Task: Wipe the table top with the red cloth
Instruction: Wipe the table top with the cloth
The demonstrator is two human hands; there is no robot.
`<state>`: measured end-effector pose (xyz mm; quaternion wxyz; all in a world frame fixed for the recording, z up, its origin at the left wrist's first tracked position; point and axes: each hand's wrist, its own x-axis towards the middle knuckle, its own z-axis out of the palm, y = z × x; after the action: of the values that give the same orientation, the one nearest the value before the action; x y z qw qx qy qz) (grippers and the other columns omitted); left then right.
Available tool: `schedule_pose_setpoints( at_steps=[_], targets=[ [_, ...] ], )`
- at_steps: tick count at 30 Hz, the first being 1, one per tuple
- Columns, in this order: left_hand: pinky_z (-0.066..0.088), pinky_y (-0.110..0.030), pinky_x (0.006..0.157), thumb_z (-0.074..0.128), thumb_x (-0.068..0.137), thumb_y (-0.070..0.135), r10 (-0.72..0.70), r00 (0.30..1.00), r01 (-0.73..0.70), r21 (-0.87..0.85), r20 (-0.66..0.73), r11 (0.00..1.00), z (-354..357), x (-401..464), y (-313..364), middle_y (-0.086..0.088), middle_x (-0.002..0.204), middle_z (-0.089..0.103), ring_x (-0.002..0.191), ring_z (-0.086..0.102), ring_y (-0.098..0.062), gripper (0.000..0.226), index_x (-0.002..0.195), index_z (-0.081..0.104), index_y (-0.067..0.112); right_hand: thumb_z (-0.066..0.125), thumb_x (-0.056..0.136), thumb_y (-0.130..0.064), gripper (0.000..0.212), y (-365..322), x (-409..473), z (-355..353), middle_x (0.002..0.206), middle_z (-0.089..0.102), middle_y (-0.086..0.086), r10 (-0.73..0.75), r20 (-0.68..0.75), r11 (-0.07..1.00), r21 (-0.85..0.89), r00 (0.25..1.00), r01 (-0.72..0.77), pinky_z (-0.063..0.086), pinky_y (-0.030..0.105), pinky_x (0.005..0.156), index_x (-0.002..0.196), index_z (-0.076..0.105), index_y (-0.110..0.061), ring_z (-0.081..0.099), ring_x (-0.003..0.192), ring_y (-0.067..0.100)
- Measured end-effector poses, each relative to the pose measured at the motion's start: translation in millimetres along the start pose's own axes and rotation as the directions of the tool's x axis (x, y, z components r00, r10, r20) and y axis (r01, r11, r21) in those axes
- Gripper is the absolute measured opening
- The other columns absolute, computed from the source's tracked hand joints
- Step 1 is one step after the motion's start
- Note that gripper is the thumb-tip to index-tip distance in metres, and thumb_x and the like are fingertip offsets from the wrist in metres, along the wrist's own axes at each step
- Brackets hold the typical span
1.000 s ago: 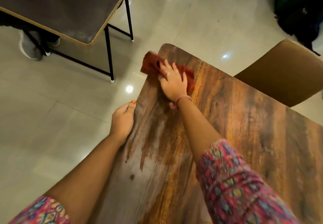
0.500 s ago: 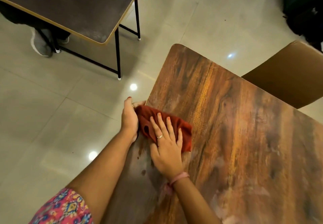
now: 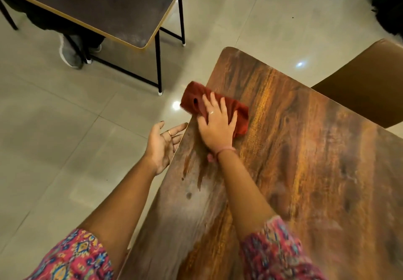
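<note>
Since half a second ago the right hand [image 3: 218,124] has pushed the cloth [image 3: 214,107] back up the worktop [image 3: 305,159] along its left edge — fingers spread flat, pressing the cloth, part of which overhangs that edge. The left hand [image 3: 163,144] has let go of the edge and now hangs just beside it, palm up, fingers relaxed. A wet streak [image 3: 192,166] lies below the wrist. A second table [image 3: 98,7] stands well apart to the left, a chair [image 3: 366,87] at the right; bare wood runs rightward.
</note>
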<state>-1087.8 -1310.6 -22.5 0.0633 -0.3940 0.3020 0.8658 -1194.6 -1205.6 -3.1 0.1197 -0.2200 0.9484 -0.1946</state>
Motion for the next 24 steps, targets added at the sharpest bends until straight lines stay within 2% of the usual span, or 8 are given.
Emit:
schedule_pose_setpoints(
  at_steps=[4, 6, 8, 10, 13, 16, 20, 24],
  targets=[
    [0.053, -0.023, 0.062, 0.022, 0.094, 0.051, -0.003, 0.999, 0.000, -0.075, -0.035, 0.997, -17.1, -8.9, -14.1, -0.009, 0.081, 0.074, 0.070, 0.070, -0.018, 0.068, 0.085, 0.076, 0.010, 0.039, 0.087, -0.061, 0.061, -6.7, -115.1, 16.7, 0.155, 0.021, -0.018, -0.141, 0.032, 0.990, 0.029, 0.990, 0.140, -0.010, 0.047, 0.116, 0.143, 0.035, -0.037, 0.004, 0.146, 0.008],
    [0.052, -0.026, 0.068, 0.020, 0.094, 0.050, 0.002, 1.000, -0.004, -0.072, -0.019, 0.997, -19.5, -12.9, -18.0, -0.011, 0.089, 0.074, 0.078, 0.071, -0.020, 0.070, 0.083, 0.078, 0.012, 0.042, 0.086, -0.054, 0.057, -3.1, -131.6, 23.0, 0.154, 0.025, -0.016, -0.169, 0.047, 0.985, -0.030, 0.985, 0.170, -0.007, 0.053, 0.116, 0.140, 0.038, -0.036, 0.007, 0.147, 0.010],
    [0.051, -0.025, 0.065, 0.022, 0.094, 0.047, 0.000, 1.000, -0.003, -0.082, -0.031, 0.997, -19.4, -16.5, -18.8, -0.010, 0.079, 0.073, 0.070, 0.068, -0.019, 0.069, 0.076, 0.078, 0.011, 0.046, 0.085, -0.042, 0.051, 0.2, -112.7, 21.1, 0.151, 0.032, -0.016, -0.186, 0.038, 0.981, -0.041, 0.982, 0.187, -0.004, 0.059, 0.114, 0.135, 0.042, -0.036, 0.011, 0.146, 0.010],
    [0.051, -0.027, 0.068, 0.023, 0.095, 0.044, -0.003, 1.000, 0.001, -0.112, -0.015, 0.994, -17.8, -18.3, -18.0, -0.010, 0.079, 0.072, 0.071, 0.066, -0.019, 0.064, 0.083, 0.076, 0.009, 0.047, 0.092, -0.039, 0.044, 4.1, -72.7, 15.0, 0.150, 0.033, -0.015, -0.172, 0.046, 0.983, -0.049, 0.984, 0.174, -0.005, 0.062, 0.113, 0.135, 0.042, -0.035, 0.013, 0.145, 0.011],
    [0.051, -0.033, 0.079, 0.022, 0.095, 0.041, -0.012, 1.000, 0.013, -0.103, 0.006, 0.995, -16.9, -22.1, -19.2, -0.013, 0.098, 0.073, 0.085, 0.070, -0.021, 0.059, 0.111, 0.065, 0.005, 0.039, 0.099, -0.039, 0.045, 6.2, 3.0, -0.6, 0.154, 0.028, -0.012, -0.121, 0.042, 0.985, -0.116, 0.992, 0.125, -0.003, 0.066, 0.111, 0.143, 0.033, -0.036, 0.010, 0.146, 0.014],
    [0.050, -0.033, 0.081, 0.021, 0.095, 0.041, -0.025, 1.000, 0.025, -0.071, -0.001, 0.997, -21.7, -27.6, -22.5, -0.012, 0.102, 0.072, 0.086, 0.069, -0.020, 0.058, 0.114, 0.064, 0.006, 0.037, 0.100, -0.036, 0.047, -4.7, 43.2, -7.4, 0.157, 0.023, -0.010, -0.018, 0.044, 0.991, -0.133, 0.999, 0.023, -0.006, 0.064, 0.111, 0.147, 0.029, -0.032, 0.007, 0.147, 0.017],
    [0.049, -0.035, 0.086, 0.023, 0.094, 0.045, -0.036, 0.999, 0.035, -0.073, -0.009, 0.997, -28.3, -34.0, -24.8, -0.014, 0.106, 0.071, 0.092, 0.068, -0.022, 0.059, 0.112, 0.065, 0.006, 0.046, 0.094, -0.020, 0.053, -17.0, -14.1, 10.7, 0.156, 0.026, -0.006, -0.090, -0.021, 0.991, -0.105, 0.996, 0.087, -0.003, 0.059, 0.115, 0.145, 0.035, -0.029, 0.011, 0.147, 0.020],
    [0.048, -0.030, 0.071, 0.027, 0.093, 0.048, -0.047, 0.997, 0.043, -0.063, -0.062, 0.997, -34.6, -34.4, -23.6, -0.007, 0.085, 0.073, 0.079, 0.066, -0.020, 0.056, 0.096, 0.070, 0.012, 0.034, 0.089, -0.028, 0.056, -9.4, -120.2, 23.1, 0.155, 0.022, -0.014, -0.294, 0.125, 0.954, -0.020, 0.948, 0.299, -0.012, 0.046, 0.116, 0.145, 0.034, -0.034, 0.005, 0.146, 0.010]
  ],
)
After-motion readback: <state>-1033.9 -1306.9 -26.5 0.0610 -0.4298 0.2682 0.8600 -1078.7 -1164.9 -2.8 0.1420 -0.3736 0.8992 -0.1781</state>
